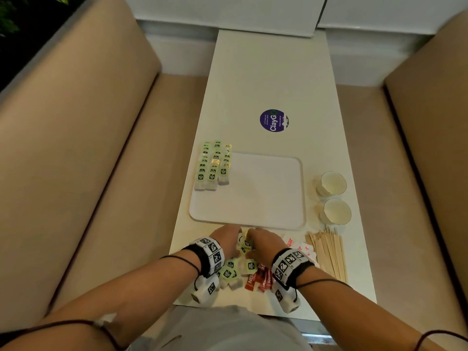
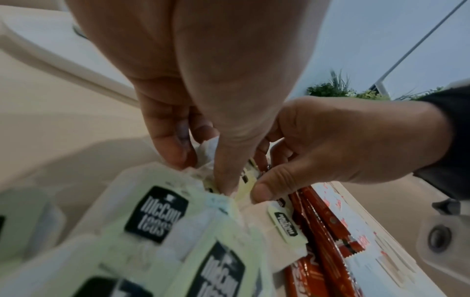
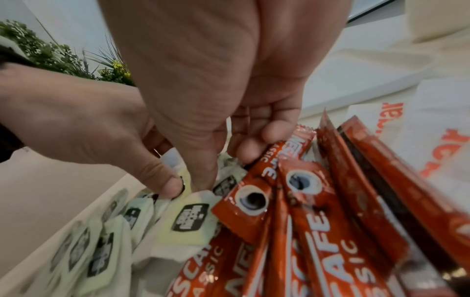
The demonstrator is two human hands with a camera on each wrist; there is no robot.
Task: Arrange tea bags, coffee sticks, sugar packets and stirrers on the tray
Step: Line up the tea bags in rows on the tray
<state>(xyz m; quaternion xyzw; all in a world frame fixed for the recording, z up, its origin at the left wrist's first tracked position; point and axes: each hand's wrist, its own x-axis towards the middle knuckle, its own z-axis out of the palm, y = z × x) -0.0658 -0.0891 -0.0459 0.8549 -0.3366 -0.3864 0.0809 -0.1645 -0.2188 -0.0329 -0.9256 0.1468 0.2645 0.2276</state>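
Observation:
A white tray (image 1: 263, 198) lies mid-table, with rows of green-tagged tea bags (image 1: 212, 165) along its left side. Just in front of it, a loose pile of tea bags (image 1: 229, 271) lies on the table. My left hand (image 1: 234, 236) and right hand (image 1: 253, 236) meet over this pile. In the left wrist view my left hand (image 2: 203, 170) pinches a bunch of tea bags (image 2: 244, 178). My right hand (image 3: 223, 168) pinches the same bunch (image 3: 226, 172). Red coffee sticks (image 1: 258, 279) lie under my right wrist. Sugar packets (image 1: 302, 247) and wooden stirrers (image 1: 326, 252) lie to the right.
Two paper cups (image 1: 331, 184) (image 1: 336, 211) stand to the right of the tray. A purple round sticker (image 1: 273, 120) marks the table beyond the tray. Beige bench seats (image 1: 101, 173) flank the narrow white table (image 1: 273, 72).

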